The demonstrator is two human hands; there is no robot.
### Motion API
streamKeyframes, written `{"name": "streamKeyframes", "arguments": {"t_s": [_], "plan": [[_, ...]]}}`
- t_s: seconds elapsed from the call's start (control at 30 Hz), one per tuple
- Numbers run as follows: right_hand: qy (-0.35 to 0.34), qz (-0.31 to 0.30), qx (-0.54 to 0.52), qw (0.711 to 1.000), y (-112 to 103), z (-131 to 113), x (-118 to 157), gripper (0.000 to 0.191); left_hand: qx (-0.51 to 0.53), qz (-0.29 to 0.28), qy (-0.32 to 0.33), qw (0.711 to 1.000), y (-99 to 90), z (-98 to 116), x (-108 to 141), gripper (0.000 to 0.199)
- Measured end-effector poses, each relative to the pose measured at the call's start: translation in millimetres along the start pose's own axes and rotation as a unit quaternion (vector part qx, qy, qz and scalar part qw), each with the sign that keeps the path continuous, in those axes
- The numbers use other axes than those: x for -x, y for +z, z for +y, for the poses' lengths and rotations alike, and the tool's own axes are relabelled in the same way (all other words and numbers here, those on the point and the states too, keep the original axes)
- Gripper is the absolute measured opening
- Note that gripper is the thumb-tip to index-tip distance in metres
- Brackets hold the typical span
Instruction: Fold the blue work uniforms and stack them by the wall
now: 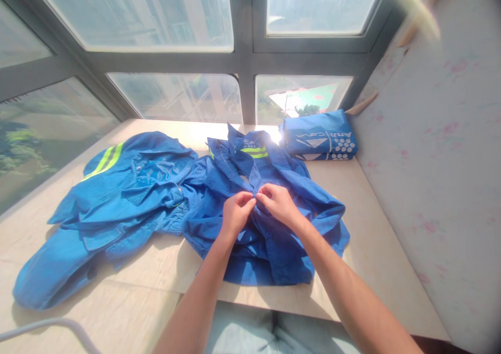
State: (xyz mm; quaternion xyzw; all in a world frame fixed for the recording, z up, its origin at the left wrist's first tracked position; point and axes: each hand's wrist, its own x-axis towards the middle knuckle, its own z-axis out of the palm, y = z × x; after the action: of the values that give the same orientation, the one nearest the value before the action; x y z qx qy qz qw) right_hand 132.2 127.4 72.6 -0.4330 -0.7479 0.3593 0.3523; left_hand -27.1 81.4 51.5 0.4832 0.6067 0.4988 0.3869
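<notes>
A blue jacket (289, 255) with a yellow-green striped patch lies on a pale wooden surface, its collar toward the window. My left hand (238, 211) pinches the jacket's front edge near the middle of the chest. Right beside it, my right hand (277, 202) pinches the same edge, and the fingertips of both hands nearly meet. Whatever small part sits between the fingertips is mostly hidden. To the left, a second blue garment (117, 208) with yellow-green stripes lies spread out, touching the jacket's left side.
A folded blue bag (321, 137) with white printing rests at the back right, near the window. The wooden surface (376, 244) meets a flowered wall (442, 187) on the right. A pale cable (58, 322) crosses the lower left corner. Window frames stand behind.
</notes>
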Motion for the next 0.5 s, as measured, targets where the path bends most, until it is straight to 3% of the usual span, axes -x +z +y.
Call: {"name": "streamKeyframes", "arguments": {"t_s": [0.13, 0.23, 0.4, 0.5], "plan": [[0.060, -0.020, -0.071, 0.995, 3.5, 2.7, 2.7, 0.019, 0.066, 0.004, -0.018, 0.998, 2.4, -0.5, 1.0, 0.019], [0.075, 0.033, -0.087, 0.993, 11.8, 1.3, 8.0, 0.021, 0.094, 0.014, -0.035, 0.995, 5.5, -0.7, 1.8, 0.021], [0.002, 0.150, -0.038, 0.988, 26.2, -1.7, 15.6, 0.020, 0.056, 0.036, -0.037, 0.997, 9.7, 1.1, 4.9, 0.021], [0.024, 0.167, -0.076, 0.983, 31.4, 0.3, 16.4, 0.024, 0.038, 0.019, -0.032, 0.999, 9.0, 2.3, 4.6, 0.019]]}}
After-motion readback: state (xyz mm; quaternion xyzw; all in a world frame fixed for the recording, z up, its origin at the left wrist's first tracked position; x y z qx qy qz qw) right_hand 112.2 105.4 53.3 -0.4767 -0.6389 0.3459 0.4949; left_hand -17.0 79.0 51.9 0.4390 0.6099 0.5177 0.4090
